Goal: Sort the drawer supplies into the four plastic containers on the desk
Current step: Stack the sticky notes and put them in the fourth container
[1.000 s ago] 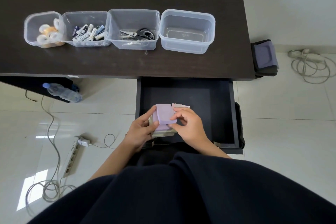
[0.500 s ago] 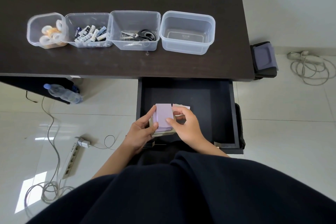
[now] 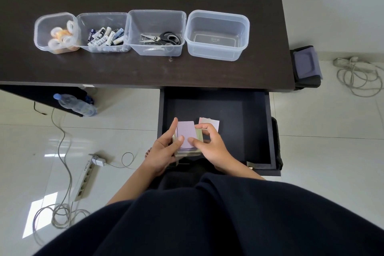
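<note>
Holding a stack of sticky-note pads over the open dark drawer (image 3: pixel 268 131), the person has both hands on it. At the far left of the dark worktop (image 3: pixel 145 72), the small clear plastic container of tape rolls (image 3: pixel 57 33) is stocked, then the clear plastic container of batteries (image 3: pixel 102 33), then the clear plastic container with black-handled scissors (image 3: pixel 155 33). The fourth clear plastic container (image 3: pixel 217 35), at the right of the row, looks empty, so I judge the notes belong there.

The left hand (image 3: pixel 164 147) grips the left side of the purple-topped stack of sticky-note pads (image 3: pixel 186 134), thumb lying across the top sheet. The right hand (image 3: pixel 209 141) pinches the stack's right edge, its grip narrow. The stack is uneven: greenish pads stick out beneath the purple one, so on lifting, lower pads could slide out and drop into the drawer or onto the floor. Just right of the stack, loose pale pink paper notes (image 3: pixel 214 124) lie on the drawer bottom, far of the right hand's fingers; they could be left behind. Carrying the stack across the row risks nudging the light containers or dropping notes among the scissors.
</note>
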